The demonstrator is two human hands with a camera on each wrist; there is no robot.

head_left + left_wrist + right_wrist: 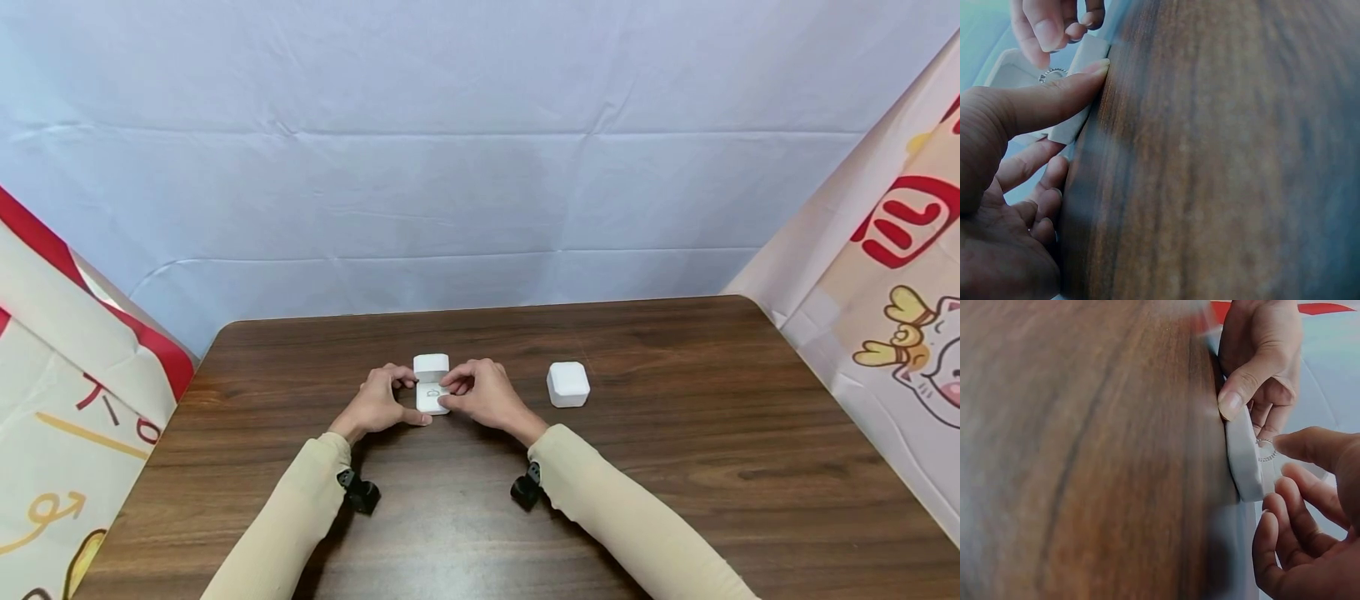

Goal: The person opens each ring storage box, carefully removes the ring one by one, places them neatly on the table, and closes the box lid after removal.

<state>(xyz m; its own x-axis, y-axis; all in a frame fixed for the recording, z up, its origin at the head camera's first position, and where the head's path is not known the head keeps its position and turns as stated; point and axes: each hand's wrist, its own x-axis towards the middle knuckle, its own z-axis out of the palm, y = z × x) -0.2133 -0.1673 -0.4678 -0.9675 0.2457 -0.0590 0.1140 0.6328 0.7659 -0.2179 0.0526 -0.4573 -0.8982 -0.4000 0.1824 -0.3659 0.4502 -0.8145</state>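
The left grip [379,405] is clamped on the opened ring box [431,407], thumb along its near wall, fingers at its left side; the right grip [483,397] has thumb and fingertips apart, one tip right at the ring [1266,451]. Cream sleeves [622,508] slant inward from the near side. The ring box sits on the wooden surface [465,517], its opened length running near to far, lid [431,367] raised at the back, opening toward the person. The ring stands upright in it. Well apart to the right is a closed white box [568,383]. Red marks [887,253] on the right-hand drape [832,242] cannot be read.
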